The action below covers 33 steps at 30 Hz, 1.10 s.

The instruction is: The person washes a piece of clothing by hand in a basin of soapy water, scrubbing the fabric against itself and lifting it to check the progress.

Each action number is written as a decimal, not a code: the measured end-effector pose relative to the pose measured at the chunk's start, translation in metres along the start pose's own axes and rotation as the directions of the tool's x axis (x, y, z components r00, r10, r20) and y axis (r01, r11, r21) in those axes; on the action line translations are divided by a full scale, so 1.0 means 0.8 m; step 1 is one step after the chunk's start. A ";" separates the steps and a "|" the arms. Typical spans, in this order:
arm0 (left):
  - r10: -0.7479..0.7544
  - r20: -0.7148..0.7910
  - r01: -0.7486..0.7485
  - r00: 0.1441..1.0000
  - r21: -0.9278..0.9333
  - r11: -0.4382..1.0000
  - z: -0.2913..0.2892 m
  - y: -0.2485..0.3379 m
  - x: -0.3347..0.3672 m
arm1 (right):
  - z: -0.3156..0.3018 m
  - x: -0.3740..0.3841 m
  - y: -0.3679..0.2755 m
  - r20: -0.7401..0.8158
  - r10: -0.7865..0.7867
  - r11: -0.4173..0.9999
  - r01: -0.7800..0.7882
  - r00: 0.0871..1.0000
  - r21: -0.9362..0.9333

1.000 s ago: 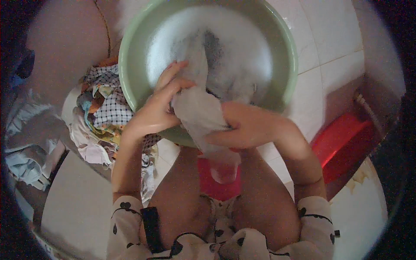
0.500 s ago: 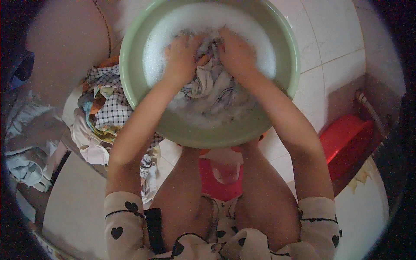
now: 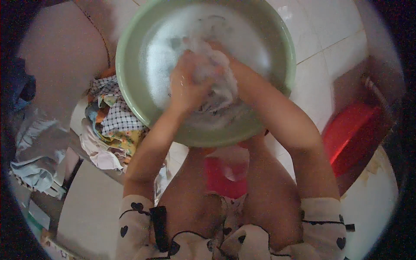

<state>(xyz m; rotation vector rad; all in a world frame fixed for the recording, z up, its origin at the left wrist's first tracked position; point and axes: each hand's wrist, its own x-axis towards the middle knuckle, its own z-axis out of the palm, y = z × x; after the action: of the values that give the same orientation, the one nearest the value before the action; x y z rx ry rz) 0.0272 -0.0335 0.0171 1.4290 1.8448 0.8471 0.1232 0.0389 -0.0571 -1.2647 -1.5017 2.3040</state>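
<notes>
A wide green basin [image 3: 130, 82] holds foamy, cloudy water. Over its middle, my left hand [image 3: 188, 82] is closed on a wet, foam-covered light cloth [image 3: 224, 89]. My right hand [image 3: 223, 54] grips the same bunched cloth from the far right side. Foam, the cloth and motion blur hide many of its fingers. Beneath my hands, the lower part of the cloth is over the suds, and I cannot tell how much is under water.
Left of the basin lies a heap of clothes [image 3: 119, 117], checked and flowered. Farther left hangs pale blue-grey fabric [image 3: 39, 151]. A red plastic basin [image 3: 351, 134] stands at the right, near a hose [image 3: 376, 91]. Between my legs is a pink object [image 3: 225, 173].
My hands have come closer together and gathered the cloth into a bunch between them. The left hand has moved down and right; the view has shifted slightly.
</notes>
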 end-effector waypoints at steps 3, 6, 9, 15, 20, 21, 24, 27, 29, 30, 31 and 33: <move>0.234 0.124 -0.252 0.964 0.158 0.955 -0.015 -0.003 0.003 | 0.033 -0.021 0.008 -0.150 -0.477 0.846 0.406 0.866 -0.347; 0.094 0.133 -0.102 0.987 0.056 0.993 -0.012 -0.021 0.036 | 0.047 0.006 0.044 -0.243 -0.396 0.759 0.167 0.885 -0.629; -0.125 0.068 0.124 0.990 0.022 0.992 -0.021 -0.037 0.037 | 0.044 -0.039 -0.037 -0.293 0.234 0.947 -0.148 0.927 0.286; 0.009 0.082 -0.004 0.997 -0.063 0.998 -0.015 0.030 0.001 | -0.001 -0.098 -0.082 -0.151 0.162 0.725 -0.013 0.975 0.689; -0.282 0.383 0.468 0.879 -0.588 0.660 -0.031 -0.046 0.001 | -0.022 -0.087 -0.071 0.229 0.149 0.747 -0.262 0.962 0.611; -0.284 0.388 0.473 0.877 -0.590 0.654 -0.037 -0.046 0.001 | -0.022 -0.087 -0.062 0.228 0.157 0.745 -0.266 0.961 0.611; -0.272 0.479 0.433 0.835 -0.267 0.861 -0.057 -0.048 0.006 | -0.026 -0.097 -0.053 0.273 0.054 0.852 -0.187 0.961 0.490; -0.185 0.437 0.162 0.880 0.088 0.983 -0.073 -0.093 -0.001 | -0.029 -0.104 -0.063 0.286 -0.016 0.885 -0.120 0.958 0.450; -0.217 0.473 0.229 0.854 0.034 0.973 -0.086 -0.104 -0.005 | -0.037 -0.110 -0.079 0.339 -0.016 0.892 -0.140 0.941 0.430; -0.226 0.487 0.251 0.844 0.014 0.968 -0.088 -0.101 -0.005 | -0.045 -0.112 -0.083 0.339 -0.014 0.892 -0.141 0.941 0.429; -0.303 0.489 0.408 0.818 -0.120 0.905 -0.090 -0.079 -0.002 | -0.056 -0.114 -0.084 0.276 -0.056 0.869 -0.089 0.960 0.487; -0.376 0.504 0.548 0.778 -0.250 0.799 -0.088 -0.059 0.005 | -0.077 -0.110 -0.072 0.210 -0.093 0.842 -0.035 0.973 0.538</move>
<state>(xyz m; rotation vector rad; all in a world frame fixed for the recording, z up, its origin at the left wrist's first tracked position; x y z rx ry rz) -0.0565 -0.0459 0.0195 0.7624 1.4840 0.5338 0.2041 0.0672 0.0297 -0.8356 -0.7910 2.6492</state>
